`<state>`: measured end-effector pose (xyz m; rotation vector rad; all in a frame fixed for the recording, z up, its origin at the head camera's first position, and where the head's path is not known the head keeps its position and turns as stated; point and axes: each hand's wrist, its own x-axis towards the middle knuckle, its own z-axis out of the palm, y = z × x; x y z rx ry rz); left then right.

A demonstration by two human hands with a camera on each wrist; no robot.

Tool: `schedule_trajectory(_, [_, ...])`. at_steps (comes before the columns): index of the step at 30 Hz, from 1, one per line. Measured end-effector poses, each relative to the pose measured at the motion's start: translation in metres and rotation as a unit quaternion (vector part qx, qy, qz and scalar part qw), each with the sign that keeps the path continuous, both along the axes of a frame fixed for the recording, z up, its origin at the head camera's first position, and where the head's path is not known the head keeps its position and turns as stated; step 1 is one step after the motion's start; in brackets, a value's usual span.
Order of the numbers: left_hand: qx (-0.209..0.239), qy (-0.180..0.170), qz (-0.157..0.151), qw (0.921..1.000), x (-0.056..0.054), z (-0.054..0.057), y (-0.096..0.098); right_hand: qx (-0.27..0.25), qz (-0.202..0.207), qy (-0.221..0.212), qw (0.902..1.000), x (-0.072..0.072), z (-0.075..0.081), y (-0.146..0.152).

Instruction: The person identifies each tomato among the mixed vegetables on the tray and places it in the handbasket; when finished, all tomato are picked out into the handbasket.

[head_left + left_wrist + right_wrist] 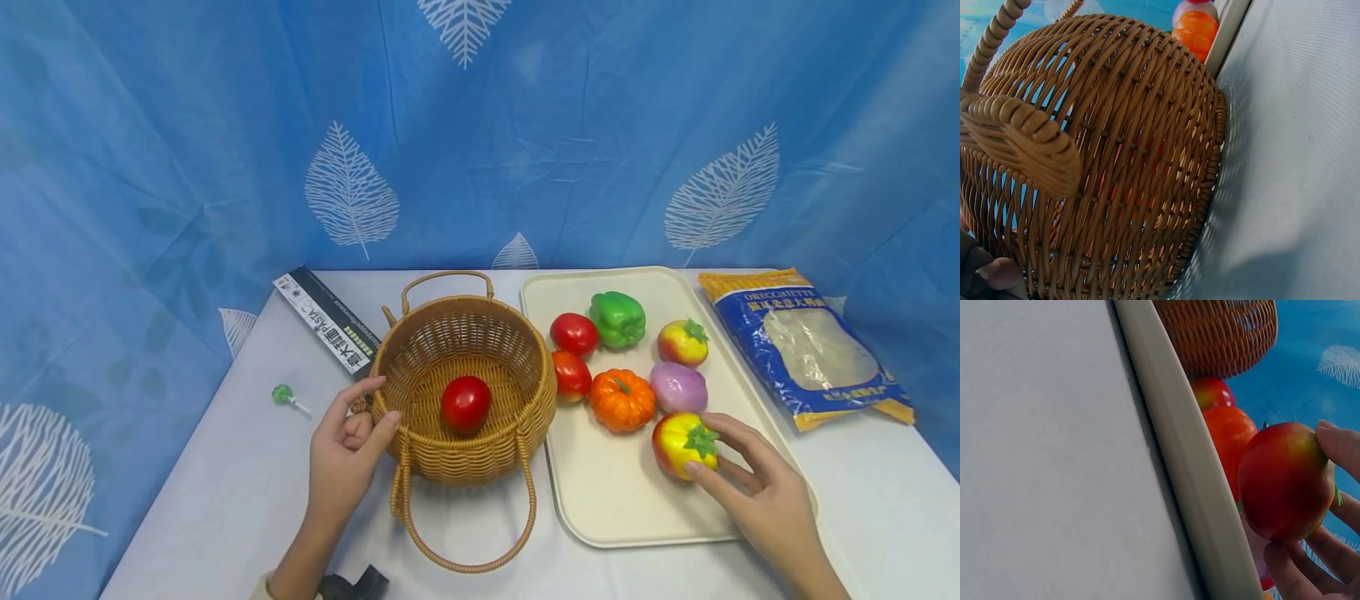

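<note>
My left hand [341,454] holds the left rim of a round wicker basket [465,471], its thumb and index finger over the edge. Inside the basket lies one shiny red tomato-like piece [466,405]. Over the near right part of a cream tray [622,517], my right hand [765,487] grips a red-and-yellow fruit with a green leafy top [684,446]. The right wrist view shows thumb and fingers around that fruit [1285,481]. Behind it on the tray are a purple onion-like piece [678,387], an orange pumpkin [622,400] and a similar red-and-yellow fruit [682,342].
Two red pieces [574,334] and a green bell pepper [618,319] also lie on the tray. An orecchiette bag [817,350] is at the right, a pasta box [330,321] behind the basket's left. A green lollipop [283,395] lies left. The basket's handle [468,568] loops forward.
</note>
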<state>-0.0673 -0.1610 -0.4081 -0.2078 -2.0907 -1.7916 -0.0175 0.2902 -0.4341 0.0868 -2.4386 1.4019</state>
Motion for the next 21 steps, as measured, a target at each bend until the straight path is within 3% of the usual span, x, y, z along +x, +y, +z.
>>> schedule_trajectory(15, [0.005, 0.005, -0.005, 1.0000, -0.001, 0.001, 0.000, -0.002, 0.015, 0.007, 0.9999, -0.001, 0.009, -0.013])
schedule_trajectory(21, [0.005, 0.000, -0.006, 1.0000, -0.001, 0.001, -0.001, -0.011, 0.048, 0.025, 0.9985, -0.006, 0.018, -0.021])
